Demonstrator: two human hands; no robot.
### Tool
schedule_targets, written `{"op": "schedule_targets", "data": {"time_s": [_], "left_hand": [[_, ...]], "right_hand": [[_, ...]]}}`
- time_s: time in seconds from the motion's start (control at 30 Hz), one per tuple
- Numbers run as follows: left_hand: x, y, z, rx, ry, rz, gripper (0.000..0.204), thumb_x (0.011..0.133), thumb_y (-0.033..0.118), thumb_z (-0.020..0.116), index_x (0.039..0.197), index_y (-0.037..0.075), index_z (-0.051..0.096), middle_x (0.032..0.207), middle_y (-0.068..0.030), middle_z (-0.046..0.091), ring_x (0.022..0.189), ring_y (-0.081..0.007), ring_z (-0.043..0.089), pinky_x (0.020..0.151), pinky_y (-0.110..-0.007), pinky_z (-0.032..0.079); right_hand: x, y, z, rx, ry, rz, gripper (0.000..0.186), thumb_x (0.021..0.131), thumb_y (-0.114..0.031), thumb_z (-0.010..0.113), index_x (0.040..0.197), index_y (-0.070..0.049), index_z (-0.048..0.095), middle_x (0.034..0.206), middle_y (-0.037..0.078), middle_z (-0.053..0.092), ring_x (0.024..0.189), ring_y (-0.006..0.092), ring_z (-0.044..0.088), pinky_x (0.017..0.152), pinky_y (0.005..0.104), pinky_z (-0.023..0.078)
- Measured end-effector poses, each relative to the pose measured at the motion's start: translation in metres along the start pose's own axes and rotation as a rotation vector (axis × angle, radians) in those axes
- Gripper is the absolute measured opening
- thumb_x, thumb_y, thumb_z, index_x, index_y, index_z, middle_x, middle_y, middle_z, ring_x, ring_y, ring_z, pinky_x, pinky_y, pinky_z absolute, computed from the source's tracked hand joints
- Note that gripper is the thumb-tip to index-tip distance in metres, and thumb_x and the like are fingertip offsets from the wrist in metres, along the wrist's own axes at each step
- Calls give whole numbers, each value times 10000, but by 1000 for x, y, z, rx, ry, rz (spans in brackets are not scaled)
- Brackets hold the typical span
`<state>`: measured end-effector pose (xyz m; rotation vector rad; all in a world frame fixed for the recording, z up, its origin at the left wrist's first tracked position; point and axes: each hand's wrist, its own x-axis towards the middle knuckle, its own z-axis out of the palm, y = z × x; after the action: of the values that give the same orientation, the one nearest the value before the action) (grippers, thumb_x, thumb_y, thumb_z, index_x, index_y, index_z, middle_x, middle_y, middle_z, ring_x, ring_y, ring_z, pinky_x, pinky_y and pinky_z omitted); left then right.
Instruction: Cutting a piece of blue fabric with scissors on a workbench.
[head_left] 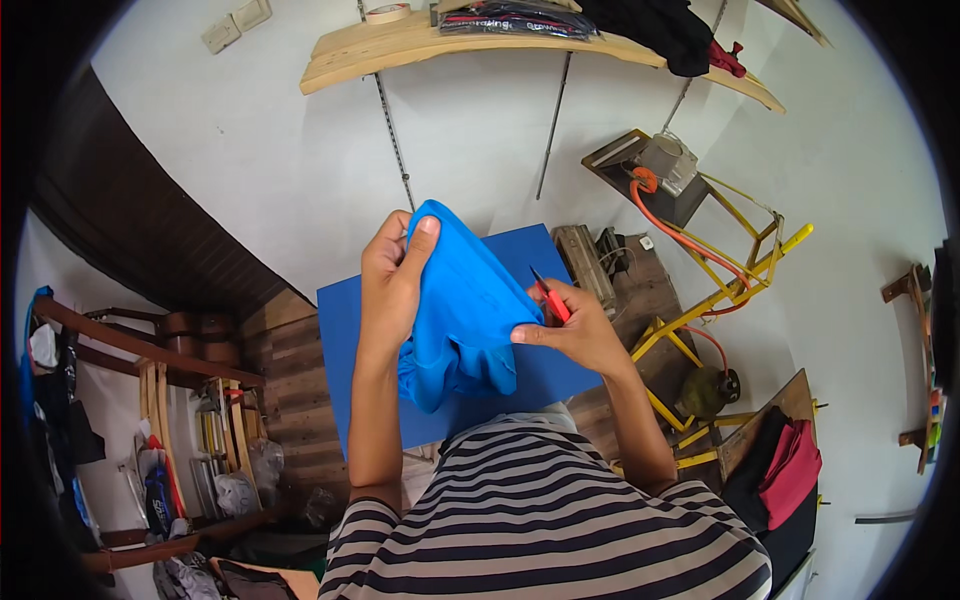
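A bright blue piece of fabric point(460, 280) is held up over a darker blue table top point(355, 330), its lower folds bunched over the board. My left hand point(392, 275) is closed on its upper left part, thumb pressed on the front near the top edge. My right hand point(575, 330) pinches the fabric's right edge with thumb at the front, and also holds a small red-handled cutting tool point(555, 305) whose dark pointed end sticks up beside the cloth. Some fingers of both hands are hidden behind the fabric or tool.
A wooden shelf point(340, 55) holds tape, packages and dark clothing. Right are a yellow-framed machine point(760, 260) with orange hose, a grey case point(585, 270) and folded black and red cloth point(785, 470). Left is a cluttered rack point(160, 350). My striped shirt fills the bottom.
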<state>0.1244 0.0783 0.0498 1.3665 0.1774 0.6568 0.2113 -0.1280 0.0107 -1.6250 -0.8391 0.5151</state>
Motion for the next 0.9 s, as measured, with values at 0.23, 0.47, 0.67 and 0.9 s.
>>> {"op": "schedule_targets", "data": {"time_s": [0.23, 0.47, 0.67, 0.9], "left_hand": [[3, 0, -16, 123, 126, 191, 321, 976, 283, 540, 719, 106, 464, 623, 90, 339, 572, 1, 269, 488, -199, 218], [0, 2, -18, 188, 233, 224, 375, 995, 314, 493, 695, 99, 425, 649, 84, 291, 615, -18, 238, 521, -209, 214], [-3, 7, -19, 198, 266, 237, 340, 991, 321, 500, 727, 107, 499, 658, 98, 330, 612, -2, 265, 530, -184, 225], [-10, 16, -23, 195, 324, 278, 325, 989, 295, 512, 727, 103, 487, 677, 93, 323, 628, -10, 259, 562, -187, 234]], "right_hand": [[-2, -6, -5, 44, 75, 96, 323, 782, -292, 784, 850, -18, 627, 619, -56, 449, 577, 34, 395, 520, 209, 323], [5, -5, -8, 86, 223, 34, 290, 788, -289, 778, 791, -43, 625, 605, -41, 500, 563, 33, 453, 493, 194, 353], [6, 0, -12, 259, 47, 60, 291, 766, -257, 795, 878, -35, 645, 623, -22, 556, 514, 59, 524, 418, 179, 364], [3, 6, -12, 347, 118, 92, 199, 799, -167, 756, 907, -38, 649, 627, -8, 554, 482, 50, 485, 399, 182, 342]]}}
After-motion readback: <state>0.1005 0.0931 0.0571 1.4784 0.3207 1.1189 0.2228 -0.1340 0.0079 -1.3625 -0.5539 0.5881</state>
